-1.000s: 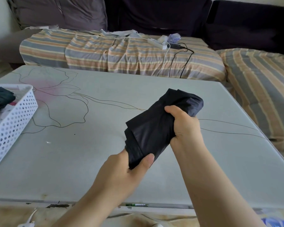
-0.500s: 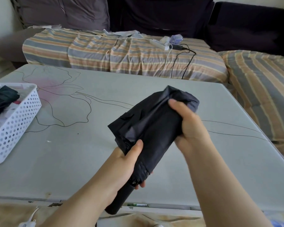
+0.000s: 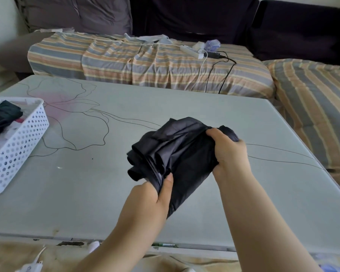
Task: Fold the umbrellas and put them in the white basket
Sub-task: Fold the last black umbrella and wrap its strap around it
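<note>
Left hand (image 3: 155, 199): lower centre of the frame, forearm coming up from the bottom edge; fingers wrapped around the near, lower end of the black umbrella (image 3: 177, 158), thumb laid flat along the fabric.
Right hand (image 3: 228, 154): right of centre, fingers curled over the far, upper end of the umbrella, gripping it from above.
Umbrella, place: held between both hands at the centre of the frame, over the middle of the surface (image 3: 90, 193); whether it touches the surface cannot be told.
Umbrella, axis: long axis runs diagonally, from the near end at lower centre up to the far end at right of centre.
Umbrella, look: collapsed, black to dark grey canopy, bunched in loose folds; flaps of cloth spill out toward the left side, not wrapped tight. Handle hidden by the left hand.
Surface: pale grey-green top with a thin line drawing of a flower and a pink tint toward the upper left.
White basket (image 3: 22, 146): at the left edge of the frame, well apart from the hands, perforated walls; a dark folded item (image 3: 2, 118) lies inside.
Sofa (image 3: 145, 61): beyond the surface, across the top of the frame, under a striped cover.
Power strip (image 3: 191, 51): white, on the striped cover, upper centre-right, with cables trailing down.
</note>
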Demonstrator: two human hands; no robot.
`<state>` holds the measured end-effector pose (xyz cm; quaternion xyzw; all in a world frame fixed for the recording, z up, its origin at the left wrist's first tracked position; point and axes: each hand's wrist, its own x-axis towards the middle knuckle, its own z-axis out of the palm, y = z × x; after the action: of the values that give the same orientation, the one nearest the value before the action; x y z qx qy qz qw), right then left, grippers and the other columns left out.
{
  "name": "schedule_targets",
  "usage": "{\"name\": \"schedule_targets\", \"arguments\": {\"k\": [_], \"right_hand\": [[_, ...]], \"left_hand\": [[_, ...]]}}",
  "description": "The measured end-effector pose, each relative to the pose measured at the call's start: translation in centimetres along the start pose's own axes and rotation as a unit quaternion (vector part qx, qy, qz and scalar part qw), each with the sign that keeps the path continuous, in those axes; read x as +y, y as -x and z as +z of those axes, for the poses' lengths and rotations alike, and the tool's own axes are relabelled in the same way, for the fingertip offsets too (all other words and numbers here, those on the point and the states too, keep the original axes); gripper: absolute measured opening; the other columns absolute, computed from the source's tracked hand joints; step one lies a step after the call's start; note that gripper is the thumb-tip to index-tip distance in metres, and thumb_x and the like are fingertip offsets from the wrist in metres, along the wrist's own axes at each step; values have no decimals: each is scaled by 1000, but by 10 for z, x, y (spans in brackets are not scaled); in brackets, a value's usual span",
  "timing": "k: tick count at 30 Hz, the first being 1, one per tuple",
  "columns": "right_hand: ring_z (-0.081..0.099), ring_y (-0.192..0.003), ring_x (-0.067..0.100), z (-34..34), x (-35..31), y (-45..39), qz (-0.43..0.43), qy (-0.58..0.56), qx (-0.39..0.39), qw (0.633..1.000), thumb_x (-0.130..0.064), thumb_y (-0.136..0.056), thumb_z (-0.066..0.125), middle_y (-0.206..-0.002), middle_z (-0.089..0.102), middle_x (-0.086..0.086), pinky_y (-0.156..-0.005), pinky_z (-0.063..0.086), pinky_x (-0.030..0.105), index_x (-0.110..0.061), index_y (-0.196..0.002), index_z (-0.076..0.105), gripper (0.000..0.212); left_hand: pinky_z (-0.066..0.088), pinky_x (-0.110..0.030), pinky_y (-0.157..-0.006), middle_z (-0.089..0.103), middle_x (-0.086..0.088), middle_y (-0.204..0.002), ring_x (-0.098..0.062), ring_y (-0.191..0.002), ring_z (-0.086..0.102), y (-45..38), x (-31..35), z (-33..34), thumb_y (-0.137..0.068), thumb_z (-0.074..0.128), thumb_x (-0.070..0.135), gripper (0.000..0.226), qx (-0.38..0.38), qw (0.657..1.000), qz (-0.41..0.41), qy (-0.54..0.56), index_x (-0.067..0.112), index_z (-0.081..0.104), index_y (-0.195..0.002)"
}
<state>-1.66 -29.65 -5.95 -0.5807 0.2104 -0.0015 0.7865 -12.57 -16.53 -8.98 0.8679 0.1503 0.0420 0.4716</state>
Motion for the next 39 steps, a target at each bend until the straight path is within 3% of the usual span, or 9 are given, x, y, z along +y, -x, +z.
{"name": "schedule_targets", "arguments": {"k": [3,6,9,12,15,19,26,30,39], "right_hand": [[59,-75,18,1,-1,-1,40,-25,0,999,-15,-73,76,-84,61,5,-64,47,28,-14,-90,58,25],[50,-69,20,-1,-5,-1,0,-38,-8,999,-11,-75,69,-76,51,6,-61,41,28,-15,-84,54,18],[50,-68,21,-5,-12,4,-26,-64,-50,996,-10,-76,67,-71,49,6,-61,43,29,-13,-77,48,19],[59,-73,24,-6,-17,9,-31,-89,-86,992,-7,-80,66,-80,58,9,-69,50,35,-12,-87,56,14],[65,-82,25,-8,-18,11,-9,-125,-110,986,-6,-83,65,-88,65,11,-85,53,42,-15,-86,60,11],[70,-92,26,-7,-16,9,10,-155,-122,980,-12,-84,68,-98,72,10,-89,55,42,-13,-102,65,18],[65,-111,20,2,6,23,100,-84,-216,968,-71,-58,65,-122,67,4,-97,50,41,-16,-129,58,90],[64,-112,21,7,7,38,96,-72,-282,952,-47,-81,61,-120,68,6,-100,47,40,-9,-128,57,61],[73,-83,22,16,6,41,69,-53,-135,987,-17,-81,74,-91,76,7,-70,59,33,-9,-104,69,25]], "left_hand": [[21,-27,-41,28,-1,-39,-19,-37,29,3,4,-4,-94,39,47,58,20,993,59,-98,10,29,-50],[39,-29,-49,53,-7,-51,-20,-48,51,-4,-2,-7,-90,50,53,54,-22,999,41,29,5,56,-66],[48,-24,-66,73,-5,-85,-22,-75,69,-10,2,-18,-82,55,53,31,-228,950,-41,211,28,68,-97],[50,-31,-65,73,-10,-83,-27,-70,68,-6,3,-21,-79,49,64,58,-332,909,-86,236,12,63,-102],[45,-22,-51,64,-1,-56,-18,-50,56,2,8,-21,-73,35,68,68,-306,933,-78,171,5,60,-81],[42,-28,-46,62,-14,-64,-23,-43,51,3,8,-17,-83,44,59,49,-206,957,-58,196,11,54,-80],[41,-25,-41,55,-15,-57,-21,-39,50,-6,6,-10,-92,40,52,56,-94,969,-82,211,-2,53,-90],[42,-27,-42,61,-16,-59,-24,-41,51,-8,10,-11,-93,39,51,59,-104,958,-102,245,-5,56,-88],[37,-31,-51,49,-10,-52,-20,-48,47,4,4,-2,-80,34,67,64,-58,992,0,109,7,54,-71]]}}
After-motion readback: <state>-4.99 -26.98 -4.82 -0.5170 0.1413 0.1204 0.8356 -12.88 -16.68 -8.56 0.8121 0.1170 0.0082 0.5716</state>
